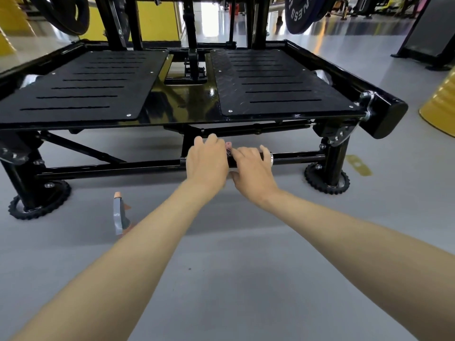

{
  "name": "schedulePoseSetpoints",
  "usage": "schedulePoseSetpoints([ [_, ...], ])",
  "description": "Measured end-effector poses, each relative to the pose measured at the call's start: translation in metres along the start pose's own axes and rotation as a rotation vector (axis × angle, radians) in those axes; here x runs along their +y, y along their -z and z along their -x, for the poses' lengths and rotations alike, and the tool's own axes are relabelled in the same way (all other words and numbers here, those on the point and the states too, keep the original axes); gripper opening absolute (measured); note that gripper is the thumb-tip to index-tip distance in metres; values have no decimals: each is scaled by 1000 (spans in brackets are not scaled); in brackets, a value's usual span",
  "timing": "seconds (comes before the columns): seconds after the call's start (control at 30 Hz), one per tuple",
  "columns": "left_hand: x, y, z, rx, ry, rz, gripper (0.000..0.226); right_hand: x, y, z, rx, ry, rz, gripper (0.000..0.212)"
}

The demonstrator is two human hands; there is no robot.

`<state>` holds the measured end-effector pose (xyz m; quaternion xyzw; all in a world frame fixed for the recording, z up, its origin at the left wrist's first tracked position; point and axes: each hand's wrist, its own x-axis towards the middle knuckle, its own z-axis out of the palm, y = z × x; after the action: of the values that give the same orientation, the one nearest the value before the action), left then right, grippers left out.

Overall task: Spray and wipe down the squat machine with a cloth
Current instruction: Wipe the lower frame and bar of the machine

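**Both hands on the low handle, spray bottle set aside**

Two bare forearms stretch low over the grey floor [246,279] to the front of the squat machine [258,80]. The left hand [206,161] curls its fingers [200,141] over the low crossbar [298,156]. A scrap of pink, speckled cloth [228,149] shows at its edge, so it seems to bunch the cloth against the metal to rub it. The right hand [253,168] sits just beside it, touching the cloth. Its fingers are wrapped over the black handle [267,157] and its thumb is tucked beneath, probably to steady the handle while the other hand wipes.

The spray bottle [120,215] stands on the floor left of the arms, apart from both hands, likely put down to free them. Its grey body hides whatever liquid is in it. A yellow drum [440,102] stands at the far right, but I cannot see inside it.

The two foot plates [83,89] above lie untouched by either hand.
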<state>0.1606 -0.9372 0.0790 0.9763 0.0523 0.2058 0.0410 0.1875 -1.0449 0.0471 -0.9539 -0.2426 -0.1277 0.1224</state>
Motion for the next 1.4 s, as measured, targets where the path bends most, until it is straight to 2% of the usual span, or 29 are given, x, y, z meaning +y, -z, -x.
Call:
schedulePoseSetpoints([
  [0.07,-3,8,-25,-165,79,20,25,0,1,-4,-11,-7,44,47],
  [0.13,-9,11,-42,-359,185,108,23,-3,2,-7,27,-18,42,34],
  [0.2,-14,11,-50,-459,275,202,18,-5,5,-10,41,-36,18,24],
  [0.27,-15,7,-42,-351,271,226,17,-7,10,-14,13,-43,17,23],
  [0.37,-12,-12,-5,155,56,132,8,-9,16,-18,-6,-44,59,24],
  [0.4,-16,-21,9,276,-30,128,12,-10,16,-19,-6,-43,63,24],
  [0.43,-20,-30,19,362,-106,131,26,-11,16,-20,-2,-43,69,23],
  [0.5,-30,-43,33,398,-203,116,45,-14,15,-19,2,-49,83,22],
  [0.53,-34,-47,37,403,-241,93,48,-15,15,-19,2,-50,88,21],
  [0.7,-42,-58,51,410,-288,133,43,-13,24,-20,-87,-24,71,24],
  [0.77,-38,-63,66,315,-182,270,41,-13,32,-23,-139,-8,70,26],
  [0.8,-36,-68,73,266,-60,405,40,-14,35,-24,-157,-3,78,28],
  [0.83,-31,-70,78,244,138,597,35,-14,37,-24,-165,-2,83,28],
  [0.93,-25,-73,61,215,986,1364,25,-15,34,-24,-163,5,102,28],
  [0.97,-24,-69,50,206,1183,1630,23,-14,32,-23,-156,10,107,28],
  [1.0,-23,-65,38,158,1276,1889,21,-13,31,-23,-146,14,114,28],
  [1.07,-21,-56,21,103,1252,2204,26,-12,29,-21,-124,22,125,29],
  [1.13,-18,-50,15,88,1182,2331,32,-11,25,-20,-107,22,132,31],
  [1.23,-16,-51,16,56,1172,2400,30,-10,20,-20,-88,24,135,33],
  [1.4,-20,-51,14,4,1200,2380,30,-11,17,-18,-41,34,184,33],
])
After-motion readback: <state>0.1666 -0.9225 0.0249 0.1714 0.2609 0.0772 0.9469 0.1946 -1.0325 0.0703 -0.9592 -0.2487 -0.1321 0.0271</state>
